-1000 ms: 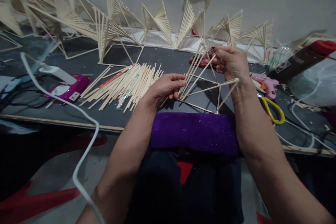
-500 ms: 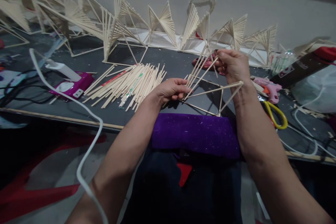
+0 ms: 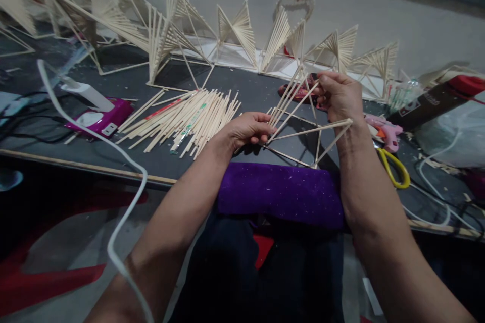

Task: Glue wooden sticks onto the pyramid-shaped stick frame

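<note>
The stick frame [image 3: 303, 136] stands on the table [image 3: 242, 93] before the person, only a few slanted sticks fitted. The left hand [image 3: 248, 128] pinches their lower ends, the right hand [image 3: 339, 95] their tops. Many loose sticks [image 3: 182, 121] lie unused; finished frames [image 3: 235, 30] line the wall.

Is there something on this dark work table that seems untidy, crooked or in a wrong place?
Mostly orderly. The loose pale wooden sticks lie in a fanned, uneven heap left of the left hand. A white cable droops off the dark table edge. Yellow-handled scissors lie among wires, close to the right forearm. The stick frame in both hands looks undamaged.
</note>
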### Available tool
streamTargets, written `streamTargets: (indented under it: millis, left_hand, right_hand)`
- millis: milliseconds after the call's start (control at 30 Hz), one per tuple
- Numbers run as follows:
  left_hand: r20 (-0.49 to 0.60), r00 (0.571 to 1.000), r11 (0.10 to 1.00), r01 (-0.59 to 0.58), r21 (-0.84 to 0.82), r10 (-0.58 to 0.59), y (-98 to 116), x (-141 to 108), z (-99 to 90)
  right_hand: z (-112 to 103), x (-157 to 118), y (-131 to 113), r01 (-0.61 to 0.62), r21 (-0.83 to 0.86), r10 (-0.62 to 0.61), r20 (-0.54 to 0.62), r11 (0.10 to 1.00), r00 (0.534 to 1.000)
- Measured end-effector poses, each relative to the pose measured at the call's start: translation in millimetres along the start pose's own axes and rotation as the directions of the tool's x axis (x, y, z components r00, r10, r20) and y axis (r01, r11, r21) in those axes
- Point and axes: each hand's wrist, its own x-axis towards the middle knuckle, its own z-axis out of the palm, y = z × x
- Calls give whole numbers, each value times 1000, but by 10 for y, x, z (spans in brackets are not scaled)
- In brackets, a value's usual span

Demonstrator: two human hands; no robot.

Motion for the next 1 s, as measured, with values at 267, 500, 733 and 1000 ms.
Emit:
streamTargets:
  millis: [267,500,733,1000]
  left_hand:
    - [-25,1000,1000,-5,21,6,-11,26,-26]
    - [-74,997,999,-5,53,9,-10,11,-11]
    - [-70,997,998,-9,56,13,-22,19,-19]
    - [-109,994,999,22,32,-19,-11,7,-36]
  right_hand:
    - [38,-2,7,8,-14,-8,13,1000,1000]
    - [35,1,12,13,-9,-13,7,1000,1000]
    - [28,15,12,3,7,-3,15,1000,1000]
    - [21,38,41,2,45,-3,24,999,1000]
